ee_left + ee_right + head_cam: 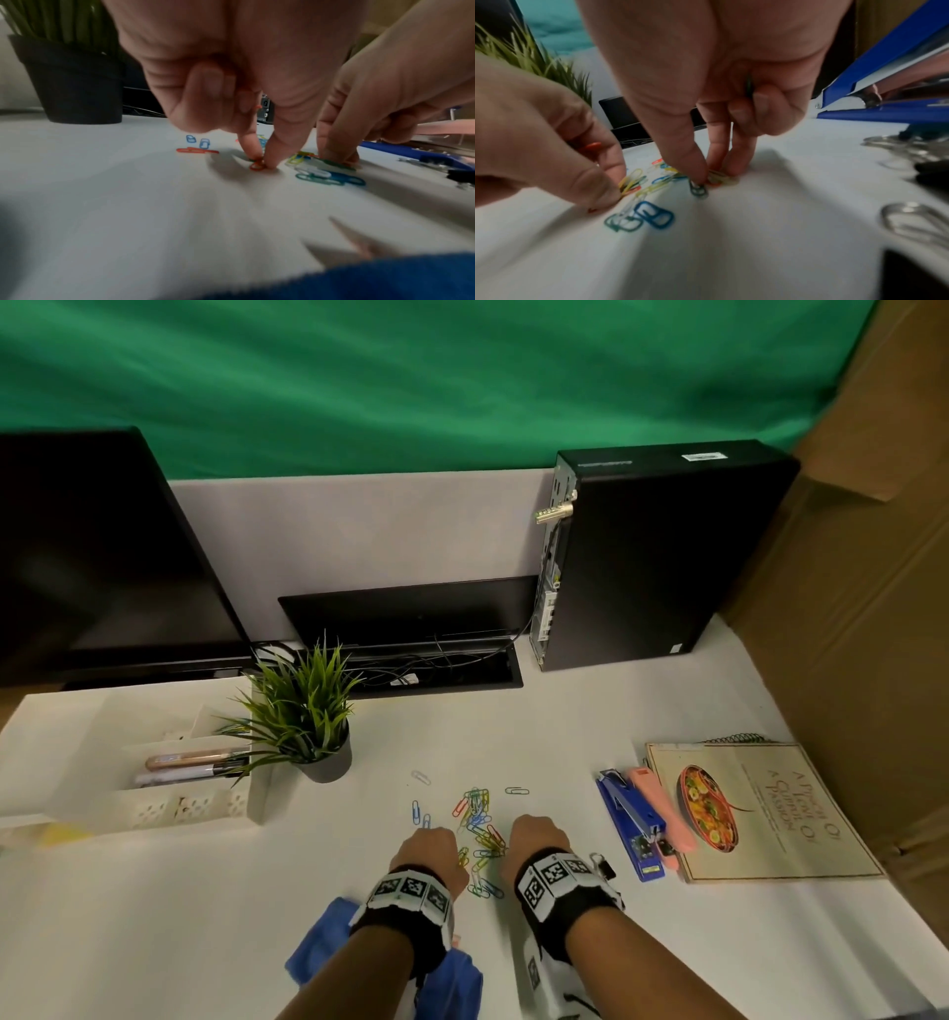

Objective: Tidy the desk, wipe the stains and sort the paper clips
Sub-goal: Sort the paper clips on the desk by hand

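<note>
Two hands work at the lower middle of the head view, on a scatter of coloured paper clips (477, 829) lying on the white desk (179, 906). Nearest the camera, a blue cloth (318, 942) lies under the left forearm at the bottom edge. From above, the left hand (429, 850) and right hand (539, 837) show only their backs, so the grip of each is hidden there. The left wrist view shows it: thumb and forefinger narrowed onto a red clip (257, 165) against the desk, other fingers curled, with another red clip tucked inside the hand. The right wrist view shows the right thumb and two fingers pinched down into the yellow and orange clips (721, 178), a green clip (698, 189) just under the thumb tip, and a green one tucked in the curled fingers. Only this view picks out large silver clips (916, 221) at right.

Right of the hands lie a blue stapler (631, 824), a pink stapler (662, 809) and a spiral cookbook (760, 814). Farther left stand a potted plant (308, 716) and a white organiser (128, 762) holding pens. At the back are a monitor (102, 557) and a black computer tower (662, 552).
</note>
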